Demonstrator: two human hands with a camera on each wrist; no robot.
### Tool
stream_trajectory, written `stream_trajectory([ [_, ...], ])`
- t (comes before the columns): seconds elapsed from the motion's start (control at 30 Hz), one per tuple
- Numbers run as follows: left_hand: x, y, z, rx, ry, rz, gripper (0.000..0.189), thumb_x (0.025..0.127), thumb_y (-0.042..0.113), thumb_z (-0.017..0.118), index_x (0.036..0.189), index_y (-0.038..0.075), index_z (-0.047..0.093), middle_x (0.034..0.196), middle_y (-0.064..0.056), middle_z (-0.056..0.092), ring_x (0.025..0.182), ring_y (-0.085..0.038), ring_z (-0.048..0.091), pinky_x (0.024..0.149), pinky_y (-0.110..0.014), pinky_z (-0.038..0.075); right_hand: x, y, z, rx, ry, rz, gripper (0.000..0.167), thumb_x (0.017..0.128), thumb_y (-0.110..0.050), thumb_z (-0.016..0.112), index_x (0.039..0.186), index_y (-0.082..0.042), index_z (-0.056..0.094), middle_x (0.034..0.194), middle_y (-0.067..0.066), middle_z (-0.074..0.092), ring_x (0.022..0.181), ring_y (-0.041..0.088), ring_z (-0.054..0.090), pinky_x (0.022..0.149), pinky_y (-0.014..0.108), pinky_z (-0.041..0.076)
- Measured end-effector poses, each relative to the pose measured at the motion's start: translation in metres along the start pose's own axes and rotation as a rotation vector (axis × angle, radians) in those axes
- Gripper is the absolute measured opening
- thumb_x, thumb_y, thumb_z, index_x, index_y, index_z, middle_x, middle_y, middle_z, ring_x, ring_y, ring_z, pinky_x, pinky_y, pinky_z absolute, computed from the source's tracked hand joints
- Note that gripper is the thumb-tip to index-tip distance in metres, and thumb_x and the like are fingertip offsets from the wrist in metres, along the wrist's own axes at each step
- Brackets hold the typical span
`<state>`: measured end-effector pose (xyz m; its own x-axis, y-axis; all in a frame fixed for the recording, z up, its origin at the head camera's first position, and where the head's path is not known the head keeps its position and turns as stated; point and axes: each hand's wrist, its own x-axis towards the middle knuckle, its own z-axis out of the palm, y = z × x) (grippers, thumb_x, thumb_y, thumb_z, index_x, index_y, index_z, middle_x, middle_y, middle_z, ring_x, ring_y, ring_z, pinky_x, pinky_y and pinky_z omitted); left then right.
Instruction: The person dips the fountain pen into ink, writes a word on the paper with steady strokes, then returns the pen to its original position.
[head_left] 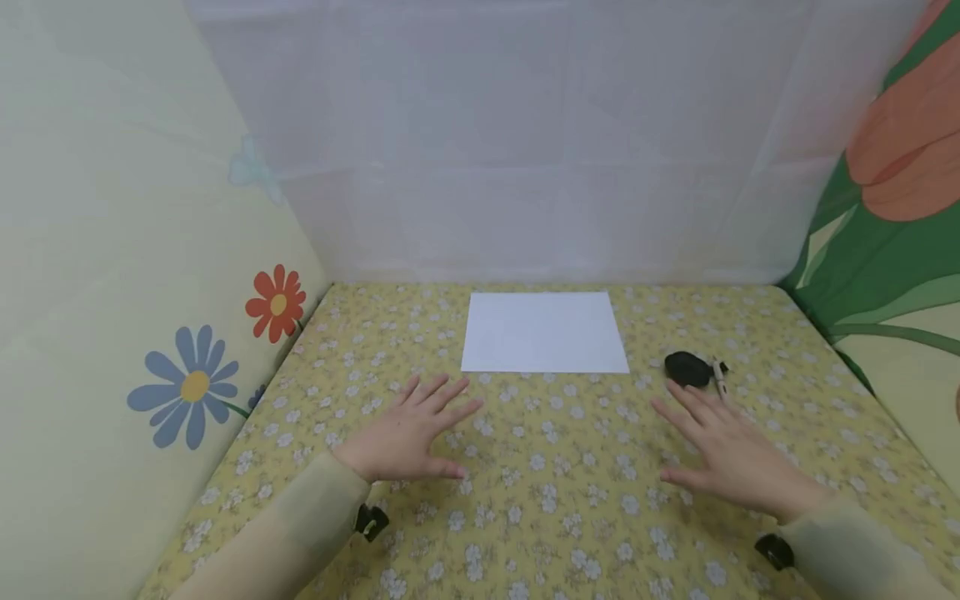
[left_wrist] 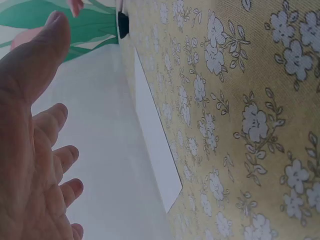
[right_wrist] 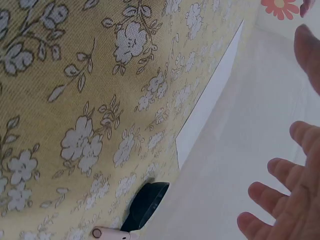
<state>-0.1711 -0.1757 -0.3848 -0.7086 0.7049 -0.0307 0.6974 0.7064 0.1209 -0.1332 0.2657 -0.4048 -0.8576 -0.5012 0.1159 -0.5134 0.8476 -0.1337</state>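
Both hands hover over the flowered tablecloth with fingers spread and nothing held. My left hand [head_left: 408, 429] is in front of the near left corner of a white sheet of paper [head_left: 543, 332], apart from it. To the right, my right hand [head_left: 738, 450] is just short of a black rounded object [head_left: 686, 368] and a slim pale stick-like item [head_left: 720, 379] beside it. The right wrist view shows the black object [right_wrist: 145, 205] with a dished rim and a narrower dark part, its kind unclear. One end of the pale pinkish item [right_wrist: 111, 233] bears a dark ring.
A yellow tablecloth [head_left: 540, 500] with white flowers covers the table. Behind it hangs a white cloth backdrop [head_left: 525, 167]. Painted flowers mark the left wall panel [head_left: 112, 250], and a large tulip print [head_left: 907, 167] is on the right side.
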Motion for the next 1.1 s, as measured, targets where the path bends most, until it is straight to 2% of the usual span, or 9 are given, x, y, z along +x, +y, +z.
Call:
stream_trajectory([
  [0.13, 0.004, -0.003, 0.003, -0.050, -0.006, -0.031, 0.089, 0.084, 0.064, 0.061, 0.155, 0.033, 0.017, 0.162, 0.003, 0.002, 0.147, -0.026, 0.003, 0.115, -0.057, 0.003, 0.003, 0.000, 0.002, 0.000, 0.036, -0.003, 0.092, 0.081, -0.055, 0.070, 0.154, -0.020, 0.026, 0.156, 0.016, 0.023, 0.133, 0.043, 0.033, 0.102, 0.067, 0.028],
  [0.3, 0.013, -0.007, 0.009, -0.134, 0.002, -0.081, 0.085, 0.087, 0.061, 0.060, 0.155, 0.032, 0.017, 0.162, 0.002, 0.006, 0.146, -0.031, 0.011, 0.113, -0.061, 0.010, 0.009, -0.001, 0.004, 0.054, 0.011, 0.048, 0.090, 0.084, -0.056, 0.067, 0.154, -0.019, 0.026, 0.156, 0.018, 0.024, 0.132, 0.043, 0.036, 0.096, 0.067, 0.036],
  [0.4, 0.020, -0.009, 0.012, -0.226, 0.000, -0.131, 0.082, 0.089, 0.057, 0.060, 0.155, 0.032, 0.018, 0.161, 0.000, 0.010, 0.145, -0.035, 0.015, 0.111, -0.064, 0.014, 0.016, -0.002, 0.005, 0.115, -0.005, 0.085, 0.088, 0.086, -0.054, 0.066, 0.154, -0.015, 0.026, 0.155, 0.020, 0.024, 0.131, 0.047, 0.037, 0.094, 0.066, 0.039],
  [0.53, 0.029, -0.013, 0.017, -0.368, 0.001, -0.216, 0.077, 0.092, 0.051, 0.060, 0.155, 0.029, 0.022, 0.160, -0.006, 0.017, 0.144, -0.035, 0.018, 0.111, -0.062, 0.020, 0.029, -0.001, 0.011, 0.190, 0.001, 0.125, 0.085, 0.088, -0.045, 0.068, 0.152, -0.006, 0.028, 0.153, 0.025, 0.025, 0.129, 0.050, 0.037, 0.096, 0.067, 0.036],
  [0.63, 0.037, -0.017, 0.021, -0.433, 0.014, -0.268, 0.074, 0.093, 0.050, 0.058, 0.155, 0.026, 0.024, 0.158, -0.009, 0.021, 0.143, -0.034, 0.021, 0.111, -0.058, 0.024, 0.040, -0.001, 0.016, 0.258, 0.000, 0.177, 0.082, 0.090, -0.041, 0.067, 0.151, -0.002, 0.027, 0.152, 0.027, 0.026, 0.130, 0.050, 0.035, 0.099, 0.066, 0.034],
  [0.83, 0.055, -0.021, 0.027, -0.552, 0.024, -0.376, 0.071, 0.094, 0.052, 0.054, 0.154, 0.030, 0.023, 0.158, -0.008, 0.022, 0.143, -0.032, 0.022, 0.110, -0.056, 0.026, 0.062, 0.000, 0.025, 0.403, -0.040, 0.300, 0.086, 0.094, -0.056, 0.053, 0.153, -0.003, 0.020, 0.154, 0.024, 0.023, 0.137, 0.047, 0.026, 0.104, 0.066, 0.026],
  [0.93, 0.064, -0.022, 0.029, -0.609, 0.035, -0.422, 0.071, 0.096, 0.047, 0.056, 0.155, 0.026, 0.022, 0.158, -0.009, 0.022, 0.142, -0.033, 0.024, 0.110, -0.058, 0.026, 0.071, 0.000, 0.029, 0.470, -0.060, 0.346, 0.089, 0.094, -0.059, 0.050, 0.154, -0.004, 0.015, 0.155, 0.024, 0.019, 0.138, 0.047, 0.022, 0.105, 0.067, 0.023],
  [1.03, 0.071, -0.024, 0.031, -0.675, 0.049, -0.465, 0.071, 0.097, 0.041, 0.057, 0.155, 0.021, 0.022, 0.157, -0.011, 0.025, 0.139, -0.034, 0.031, 0.107, -0.057, 0.032, 0.079, 0.001, 0.035, 0.529, -0.061, 0.376, 0.092, 0.093, -0.063, 0.048, 0.155, -0.005, 0.011, 0.156, 0.025, 0.016, 0.139, 0.048, 0.020, 0.105, 0.068, 0.023],
  [1.1, 0.074, -0.026, 0.033, -0.720, 0.064, -0.495, 0.070, 0.097, 0.039, 0.057, 0.155, 0.018, 0.023, 0.156, -0.012, 0.026, 0.136, -0.034, 0.036, 0.104, -0.055, 0.036, 0.085, 0.002, 0.038, 0.556, -0.055, 0.388, 0.090, 0.094, -0.059, 0.048, 0.155, -0.004, 0.010, 0.155, 0.027, 0.016, 0.138, 0.048, 0.020, 0.105, 0.067, 0.024],
])
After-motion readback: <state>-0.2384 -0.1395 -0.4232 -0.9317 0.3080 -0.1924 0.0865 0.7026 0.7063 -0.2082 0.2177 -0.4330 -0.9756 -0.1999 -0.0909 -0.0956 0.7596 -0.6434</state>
